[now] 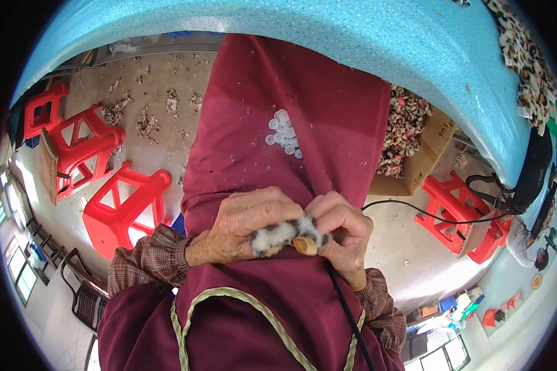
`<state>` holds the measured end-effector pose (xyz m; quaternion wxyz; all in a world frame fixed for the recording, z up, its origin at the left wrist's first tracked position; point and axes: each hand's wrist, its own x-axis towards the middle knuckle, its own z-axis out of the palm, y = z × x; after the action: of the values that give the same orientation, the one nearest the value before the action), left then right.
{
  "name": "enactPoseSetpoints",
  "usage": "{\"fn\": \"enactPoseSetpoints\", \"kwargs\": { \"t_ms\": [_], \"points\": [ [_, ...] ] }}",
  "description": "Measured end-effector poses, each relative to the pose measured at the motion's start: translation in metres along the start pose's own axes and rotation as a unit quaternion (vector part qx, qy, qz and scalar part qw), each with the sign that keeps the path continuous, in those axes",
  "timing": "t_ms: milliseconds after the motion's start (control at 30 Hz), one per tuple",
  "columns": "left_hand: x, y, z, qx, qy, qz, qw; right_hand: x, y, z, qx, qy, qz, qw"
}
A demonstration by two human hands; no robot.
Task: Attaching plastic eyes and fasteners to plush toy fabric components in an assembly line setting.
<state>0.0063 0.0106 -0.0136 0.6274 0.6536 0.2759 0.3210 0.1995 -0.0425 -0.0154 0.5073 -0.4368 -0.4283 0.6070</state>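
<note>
Just above the lap, between both hands, is a small fur piece (272,235), white and dark with a tan patch (305,246) facing the wearer. The left hand (241,226) grips its left end, fingers curled over the top; the right hand (342,234) pinches the other end between thumb and bent fingers. Held at both ends, it seems steadied so that neither side can swing, and close to the body, probably for a good look at it. The fingers cover much of it, so I cannot tell whether anything else is tucked inside.

The maroon apron (241,164) spreads forward under the blue table (328,46) edge, making a kind of shelf; a cluster of white discs (288,132) lies on it, likely put there for easy reach by either hand.

To the right of the apron stands a cardboard box (437,135), holding a heap of mottled pieces (404,127) in brown, white and black with pink bits. A similar pile (529,59) lies on the table's right side.
</note>
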Motion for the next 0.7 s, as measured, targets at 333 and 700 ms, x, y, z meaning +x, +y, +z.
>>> {"fn": "enactPoseSetpoints", "kwargs": {
  "t_ms": [333,700],
  "points": [
    [0.0,0.006,-0.008,0.1,0.007,0.214,0.972,0.005,-0.029,0.008,0.123,-0.004,0.116,0.986],
    [-0.006,0.011,-0.005,0.184,0.047,0.248,0.95,0.006,-0.026,0.016,-0.14,-0.073,-0.002,0.987]
  ]
}}
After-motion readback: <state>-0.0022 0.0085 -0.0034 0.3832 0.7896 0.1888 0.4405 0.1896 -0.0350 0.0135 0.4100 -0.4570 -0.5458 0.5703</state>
